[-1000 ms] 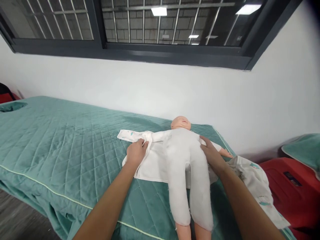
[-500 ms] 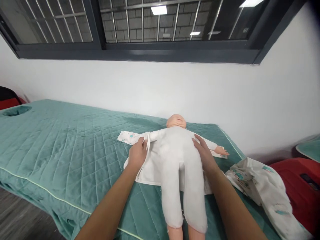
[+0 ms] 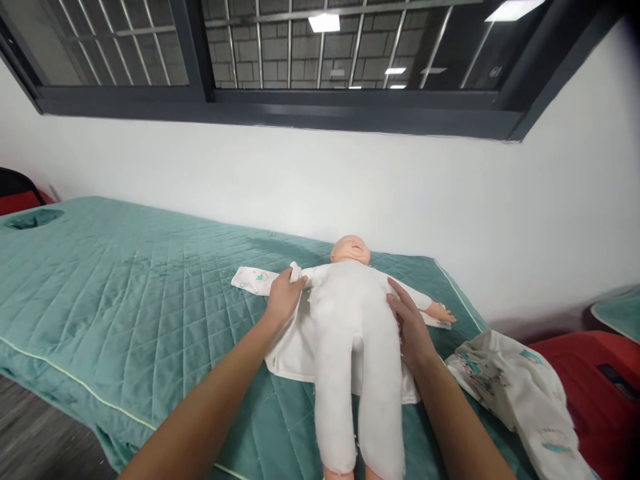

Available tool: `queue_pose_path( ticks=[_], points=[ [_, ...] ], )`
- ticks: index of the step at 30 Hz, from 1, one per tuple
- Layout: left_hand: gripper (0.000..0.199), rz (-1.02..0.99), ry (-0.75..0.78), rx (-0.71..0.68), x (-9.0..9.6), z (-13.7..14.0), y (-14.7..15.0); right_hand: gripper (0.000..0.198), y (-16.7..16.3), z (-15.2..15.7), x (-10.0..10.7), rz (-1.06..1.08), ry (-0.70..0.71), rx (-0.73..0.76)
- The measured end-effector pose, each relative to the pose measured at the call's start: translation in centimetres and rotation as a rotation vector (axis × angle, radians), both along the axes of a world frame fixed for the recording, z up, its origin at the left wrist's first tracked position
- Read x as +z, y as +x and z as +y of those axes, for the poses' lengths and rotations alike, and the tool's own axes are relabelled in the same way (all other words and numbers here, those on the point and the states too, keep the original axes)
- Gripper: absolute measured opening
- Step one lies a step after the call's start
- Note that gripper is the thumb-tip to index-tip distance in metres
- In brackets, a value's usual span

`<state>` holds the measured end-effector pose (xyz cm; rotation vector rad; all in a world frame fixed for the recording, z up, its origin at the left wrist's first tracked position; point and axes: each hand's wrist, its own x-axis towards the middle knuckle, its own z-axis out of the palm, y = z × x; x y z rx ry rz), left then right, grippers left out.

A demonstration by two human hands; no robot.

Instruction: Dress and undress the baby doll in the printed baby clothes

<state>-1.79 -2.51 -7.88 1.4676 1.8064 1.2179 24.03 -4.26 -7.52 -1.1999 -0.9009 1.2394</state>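
A baby doll [image 3: 357,303] with a white cloth body lies on its back, head toward the wall. Spread open beneath it is a white baby shirt [image 3: 287,360], whose printed sleeve [image 3: 254,280] reaches out flat to the left. My left hand [image 3: 286,297] is closed on the shirt's edge by the doll's arm at the left. Against the doll's other side rests my right hand [image 3: 410,323], fingers extended along the torso. The doll's bare plastic hand [image 3: 440,311] shows at the right, above the other sleeve.
A green quilted cover [image 3: 150,300] lies over the bed, which has a face hole [image 3: 35,219] at far left. Printed white baby clothing [image 3: 520,393] is bunched at the right edge, beside a red chair [image 3: 595,387]. A white wall [image 3: 250,173] and barred window stand behind.
My left hand has moved up and slightly right along the shirt edge, gathering cloth beside the doll's arm. My right hand stays at the doll's side. The view has shifted slightly.
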Motion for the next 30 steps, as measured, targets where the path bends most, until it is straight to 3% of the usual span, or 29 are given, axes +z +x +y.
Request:
queue_pose_path(
  ticks=[8,16,21,26,30],
  points=[
    [0.039,0.024,0.029,-0.151,4.1,2.3,2.4,0.077,-0.3,-0.6,0.3,0.172,0.011,0.064],
    [0.031,0.137,0.030,-0.211,5.8,2.7,3.6,0.071,-0.2,-0.7,-0.3,0.266,0.059,0.236],
    [0.032,0.247,0.021,-0.244,7.2,2.9,4.3,0.079,-0.6,-0.8,-0.5,0.254,0.028,0.327],
    [0.029,0.394,0.017,-0.293,7.7,1.8,4.9,0.085,-1.0,-1.1,-0.4,0.201,0.007,0.422],
    [0.028,0.510,0.007,-0.301,7.7,-0.8,5.2,0.082,-1.0,-1.2,-0.5,0.178,0.008,0.440]
  ],
)
